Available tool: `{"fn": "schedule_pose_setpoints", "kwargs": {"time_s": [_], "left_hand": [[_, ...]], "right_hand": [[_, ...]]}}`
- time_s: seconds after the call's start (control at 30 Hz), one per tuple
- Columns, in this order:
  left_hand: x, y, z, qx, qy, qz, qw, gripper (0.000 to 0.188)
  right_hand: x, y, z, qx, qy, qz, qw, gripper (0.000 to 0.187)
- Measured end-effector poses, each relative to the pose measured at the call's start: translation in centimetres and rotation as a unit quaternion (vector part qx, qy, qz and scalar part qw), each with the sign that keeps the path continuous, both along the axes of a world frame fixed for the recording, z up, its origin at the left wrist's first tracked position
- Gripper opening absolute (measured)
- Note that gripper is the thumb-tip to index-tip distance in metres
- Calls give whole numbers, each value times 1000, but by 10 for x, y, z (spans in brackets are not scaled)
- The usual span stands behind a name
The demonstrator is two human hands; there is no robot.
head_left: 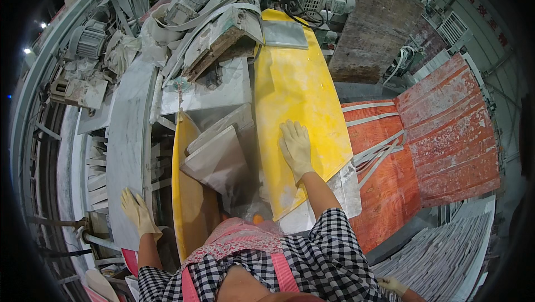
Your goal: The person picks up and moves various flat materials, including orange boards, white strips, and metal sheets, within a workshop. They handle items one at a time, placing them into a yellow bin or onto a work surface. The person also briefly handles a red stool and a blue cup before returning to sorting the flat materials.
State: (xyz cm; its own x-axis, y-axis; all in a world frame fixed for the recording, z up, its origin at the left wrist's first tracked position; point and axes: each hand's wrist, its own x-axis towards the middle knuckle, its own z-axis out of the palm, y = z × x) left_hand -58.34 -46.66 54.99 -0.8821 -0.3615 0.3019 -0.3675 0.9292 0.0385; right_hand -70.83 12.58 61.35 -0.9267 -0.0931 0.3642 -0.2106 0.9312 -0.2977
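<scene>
Your right hand lies flat, fingers spread, on the yellow slab near its near edge, gripping nothing. Your left hand rests open on the grey stone strip at the near left end, holding nothing either.

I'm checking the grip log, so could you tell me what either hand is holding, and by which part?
Nothing is held. The right hand lies flat, fingers spread, on the yellow board; the left hand rests open on the grey stone slab.
</scene>
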Motion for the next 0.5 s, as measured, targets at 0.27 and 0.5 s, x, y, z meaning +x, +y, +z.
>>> {"fn": "schedule_pose_setpoints", "kwargs": {"time_s": [0.27,0.5], "left_hand": [[-2,-3,-2,-9,-2,0,1000,52],[-1,-2,-2,-9,3,-3,1000,52]], "right_hand": [[0,-1,-1,-4,27,-3,1000,42],[1,-1,1,1,29,-1,1000,42]]}}
